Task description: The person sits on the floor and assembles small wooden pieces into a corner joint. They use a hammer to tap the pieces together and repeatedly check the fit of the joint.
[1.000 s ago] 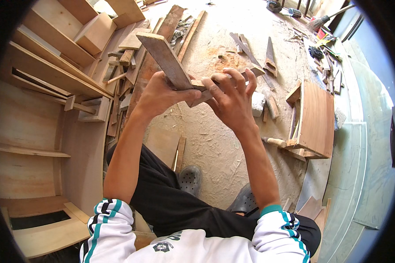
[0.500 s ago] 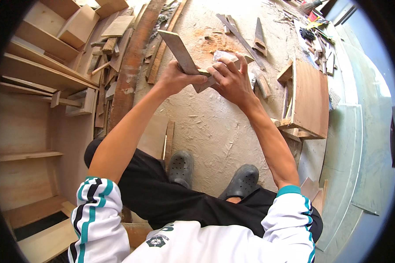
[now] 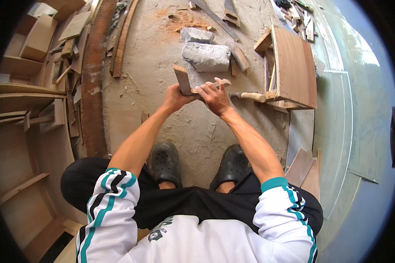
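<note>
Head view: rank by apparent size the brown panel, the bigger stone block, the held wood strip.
1. Brown panel, clearly largest.
2. Stone block.
3. Wood strip in the hands; partly covered and nearer the camera, so its margin below the block is unsure.

Bare concrete floor [image 3: 153, 57] lies open left of the hands, up to the long curved plank [image 3: 92, 87]. Straight ahead two grey stone blocks [image 3: 206, 56] bar the way; to the right a hammer [image 3: 250, 96] and, it seems touching it, a wooden box frame [image 3: 294, 65] close the passage
</note>
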`<state>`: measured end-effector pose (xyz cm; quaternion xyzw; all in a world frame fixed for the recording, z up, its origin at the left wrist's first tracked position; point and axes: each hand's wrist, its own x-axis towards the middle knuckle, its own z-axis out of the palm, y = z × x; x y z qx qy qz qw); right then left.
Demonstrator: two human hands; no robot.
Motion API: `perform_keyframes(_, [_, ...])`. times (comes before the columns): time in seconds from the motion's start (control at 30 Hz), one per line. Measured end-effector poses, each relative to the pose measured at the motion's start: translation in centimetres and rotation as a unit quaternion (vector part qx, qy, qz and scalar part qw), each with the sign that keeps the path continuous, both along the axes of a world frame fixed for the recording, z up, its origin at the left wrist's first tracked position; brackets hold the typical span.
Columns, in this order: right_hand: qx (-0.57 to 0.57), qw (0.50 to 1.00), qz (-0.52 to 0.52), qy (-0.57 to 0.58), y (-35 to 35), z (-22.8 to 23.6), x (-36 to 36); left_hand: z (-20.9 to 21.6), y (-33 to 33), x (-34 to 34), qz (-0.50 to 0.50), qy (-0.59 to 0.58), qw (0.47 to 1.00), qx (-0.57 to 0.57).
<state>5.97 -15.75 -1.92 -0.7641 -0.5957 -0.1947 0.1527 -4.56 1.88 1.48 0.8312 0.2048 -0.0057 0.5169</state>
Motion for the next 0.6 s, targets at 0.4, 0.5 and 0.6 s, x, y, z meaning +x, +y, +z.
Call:
perform_keyframes(0.4, [-0.042,0.982,-0.002,0.185,-0.5,-4.3,-1.8,-7.5,0.0,-3.2,-0.034,-0.048,0.995,0.085])
perform_keyframes(0.5, [-0.032,0.978,0.01,0.205,-0.1,-4.4,-1.7,-8.4,0.4,-3.6,-0.01,-0.045,0.996,0.083])
perform_keyframes(0.6, [-0.052,0.978,0.01,0.204,-0.2,-4.6,-1.5,-7.4,-0.6,-3.4,0.023,-0.02,1.0,0.0])
